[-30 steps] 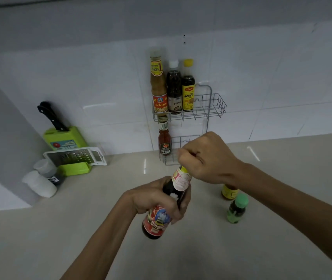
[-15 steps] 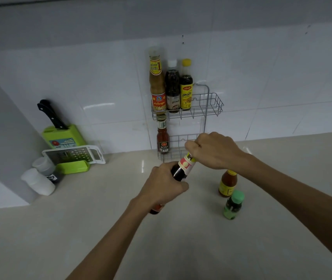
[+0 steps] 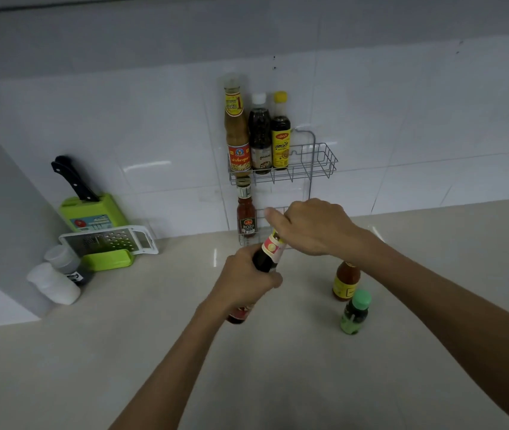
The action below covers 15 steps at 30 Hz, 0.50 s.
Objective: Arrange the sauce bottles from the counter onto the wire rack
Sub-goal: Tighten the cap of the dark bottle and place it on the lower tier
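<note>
A dark sauce bottle (image 3: 267,254) with a red label hangs tilted over the counter. My left hand (image 3: 244,280) wraps its body and my right hand (image 3: 312,226) closes over its cap. Behind them a two-tier wire rack (image 3: 318,164) hangs on the tiled wall. Its upper shelf carries a tall orange-brown bottle (image 3: 236,131), a dark bottle with a white cap (image 3: 259,136) and a yellow-capped bottle (image 3: 280,135). A small red sauce bottle (image 3: 246,211) stands on the lower shelf. On the counter to the right stand an orange sauce bottle (image 3: 344,282) and a green-capped bottle (image 3: 355,311).
At the left, a green knife block (image 3: 92,212) holds a black-handled knife (image 3: 72,178). A white and green grater (image 3: 110,243) lies in front of it. Two small shakers (image 3: 58,279) lie beside a wall corner. The beige counter (image 3: 154,352) stretches toward me.
Both hands have carried the dark bottle away from me toward the rack's lower shelf. The left hand slid up the bottle, covering its red label.
</note>
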Available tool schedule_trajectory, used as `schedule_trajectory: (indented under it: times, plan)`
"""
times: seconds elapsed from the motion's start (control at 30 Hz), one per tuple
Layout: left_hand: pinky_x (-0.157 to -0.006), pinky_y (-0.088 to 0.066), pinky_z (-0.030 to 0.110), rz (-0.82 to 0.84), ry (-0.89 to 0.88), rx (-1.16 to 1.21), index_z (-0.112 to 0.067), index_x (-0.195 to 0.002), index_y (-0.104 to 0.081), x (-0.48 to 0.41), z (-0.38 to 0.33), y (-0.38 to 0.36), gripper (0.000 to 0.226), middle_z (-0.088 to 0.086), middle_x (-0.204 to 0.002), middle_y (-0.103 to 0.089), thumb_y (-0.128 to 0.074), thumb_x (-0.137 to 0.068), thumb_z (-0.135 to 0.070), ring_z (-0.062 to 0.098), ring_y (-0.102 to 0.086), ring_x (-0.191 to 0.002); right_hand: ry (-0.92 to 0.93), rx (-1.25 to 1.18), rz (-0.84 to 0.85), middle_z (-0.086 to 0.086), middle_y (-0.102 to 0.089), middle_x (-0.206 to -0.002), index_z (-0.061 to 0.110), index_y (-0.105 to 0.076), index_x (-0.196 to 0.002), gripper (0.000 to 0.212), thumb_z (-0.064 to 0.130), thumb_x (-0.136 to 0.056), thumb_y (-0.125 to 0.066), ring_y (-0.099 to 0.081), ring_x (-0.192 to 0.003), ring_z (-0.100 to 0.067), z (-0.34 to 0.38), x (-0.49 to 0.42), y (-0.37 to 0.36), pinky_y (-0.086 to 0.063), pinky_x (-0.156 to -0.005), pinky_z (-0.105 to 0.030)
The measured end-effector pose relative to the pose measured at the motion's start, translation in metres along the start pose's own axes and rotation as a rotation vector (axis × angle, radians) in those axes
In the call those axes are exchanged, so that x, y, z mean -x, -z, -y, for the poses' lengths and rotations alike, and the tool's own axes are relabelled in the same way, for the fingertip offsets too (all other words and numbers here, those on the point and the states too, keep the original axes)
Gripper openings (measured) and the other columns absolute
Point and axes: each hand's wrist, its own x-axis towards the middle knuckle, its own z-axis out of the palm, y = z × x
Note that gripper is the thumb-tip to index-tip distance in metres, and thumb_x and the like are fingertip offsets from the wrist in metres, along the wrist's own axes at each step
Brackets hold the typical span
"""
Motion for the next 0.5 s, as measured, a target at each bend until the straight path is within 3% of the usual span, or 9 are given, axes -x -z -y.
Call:
schedule_trajectory:
  times: [0.07,0.1,0.13,0.2,0.27,0.33,0.4,0.5]
  plan:
    - [-0.071,-0.054,0.035,0.359,0.013,0.2,-0.019,-0.072,-0.06,0.003,-0.001,0.015,0.018,0.004,-0.066,-0.065,-0.075,-0.072,-0.008,0.022,-0.063,-0.063,0.138,-0.09,-0.121,0.001,-0.051,-0.056,0.02,-0.054,-0.06,0.065,0.067,-0.093,-0.026,-0.05,-0.055,-0.014,-0.001,-0.001,-0.007,-0.038,-0.055,-0.029]
    - [-0.071,-0.054,0.034,0.442,0.005,0.254,-0.017,-0.071,-0.06,0.006,-0.003,0.019,0.018,0.004,-0.065,-0.065,-0.075,-0.073,-0.005,0.022,-0.064,-0.063,0.215,-0.108,-0.233,0.006,-0.046,-0.049,0.022,-0.047,-0.053,0.061,0.064,-0.093,-0.03,-0.044,-0.048,-0.009,0.0,0.001,-0.011,-0.031,-0.051,-0.026]
    - [-0.069,-0.054,0.032,0.431,-0.01,0.264,-0.016,-0.071,-0.061,0.007,-0.006,0.017,0.018,0.002,-0.065,-0.065,-0.075,-0.074,-0.005,0.021,-0.064,-0.062,0.256,-0.095,-0.337,0.008,-0.038,-0.044,0.023,-0.038,-0.049,0.055,0.058,-0.093,-0.033,-0.038,-0.042,-0.008,-0.001,0.002,-0.013,-0.025,-0.048,-0.025]
    - [-0.064,-0.052,0.027,0.198,-0.007,0.196,-0.019,-0.07,-0.061,0.005,-0.01,0.004,0.018,-0.002,-0.064,-0.065,-0.076,-0.073,-0.01,0.016,-0.065,-0.06,0.214,-0.056,-0.464,0.008,-0.031,-0.042,0.025,-0.03,-0.049,0.047,0.047,-0.091,-0.034,-0.033,-0.04,-0.014,-0.002,-0.001,-0.016,-0.022,-0.048,-0.025]
    - [-0.059,-0.047,0.023,-0.102,0.0,0.122,-0.024,-0.076,-0.061,0.002,-0.009,-0.014,0.016,-0.003,-0.068,-0.066,-0.074,-0.072,-0.016,0.016,-0.063,-0.062,0.067,0.005,-0.434,0.005,-0.034,-0.045,0.023,-0.038,-0.052,0.042,0.044,-0.088,-0.031,-0.038,-0.046,-0.02,-0.002,-0.004,-0.019,-0.024,-0.05,-0.026]
    - [-0.055,-0.041,0.02,-0.262,-0.011,0.099,-0.025,-0.089,-0.062,-0.002,-0.004,-0.03,0.019,-0.005,-0.074,-0.065,-0.072,-0.074,-0.019,0.015,-0.06,-0.065,-0.067,0.032,-0.345,0.003,-0.038,-0.05,0.02,-0.048,-0.058,0.043,0.044,-0.088,-0.03,-0.043,-0.052,-0.022,-0.004,-0.008,-0.023,-0.027,-0.052,-0.027]
    - [-0.056,-0.04,0.016,-0.264,-0.011,0.154,-0.025,-0.102,-0.063,-0.006,0.0,-0.037,0.029,-0.007,-0.082,-0.066,-0.076,-0.077,-0.025,0.012,-0.061,-0.071,-0.114,0.015,-0.3,0.001,-0.04,-0.053,0.016,-0.054,-0.062,0.046,0.046,-0.091,-0.032,-0.047,-0.058,-0.024,-0.003,-0.011,-0.027,-0.032,-0.057,-0.03]
    - [-0.073,-0.052,0.024,-0.069,-0.063,0.221,-0.023,-0.109,-0.061,-0.016,0.008,-0.03,0.05,-0.005,-0.098,-0.069,-0.085,-0.067,-0.04,0.011,-0.066,-0.089,-0.116,0.009,-0.33,0.0,-0.04,-0.052,0.014,-0.054,-0.06,0.05,0.052,-0.089,-0.037,-0.049,-0.059,-0.025,-0.002,-0.016,-0.024,-0.035,-0.062,-0.031]
